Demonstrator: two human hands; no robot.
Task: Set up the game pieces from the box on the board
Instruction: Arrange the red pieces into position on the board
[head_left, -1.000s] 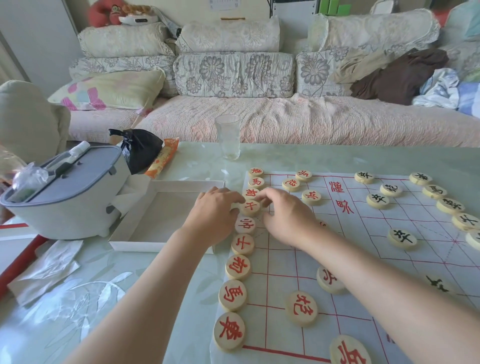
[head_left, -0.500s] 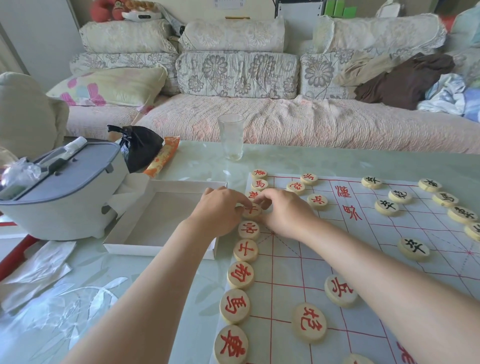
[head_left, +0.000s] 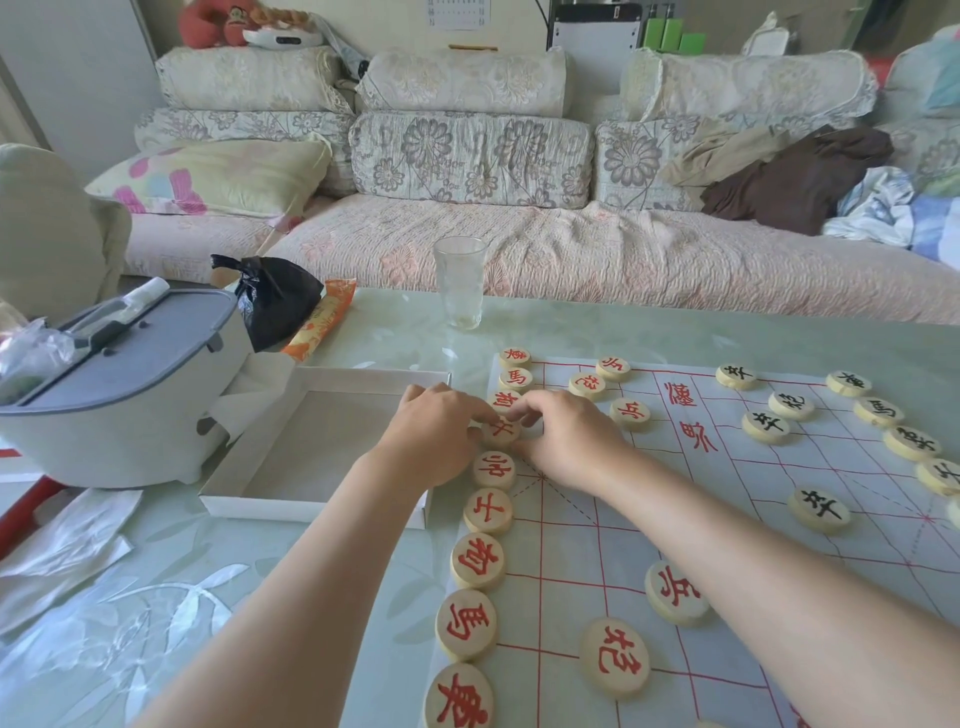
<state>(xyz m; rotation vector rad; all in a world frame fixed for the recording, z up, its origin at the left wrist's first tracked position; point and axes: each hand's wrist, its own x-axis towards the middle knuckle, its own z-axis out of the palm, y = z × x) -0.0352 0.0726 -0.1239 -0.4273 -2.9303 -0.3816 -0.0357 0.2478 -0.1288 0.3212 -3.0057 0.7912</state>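
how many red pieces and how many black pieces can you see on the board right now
red-lettered pieces: 14
black-lettered pieces: 8
total: 22
Slivers cut off at the frame edges, whose colour cannot be read, and any hidden pieces are left out.

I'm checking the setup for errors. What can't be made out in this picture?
Head view only:
- Red piece between left hand and right hand: they cover its edges, so pinch or touch is unclear.
- Board: right and bottom edges cut off by the frame.
- Box: right wall partly hidden by the left hand.
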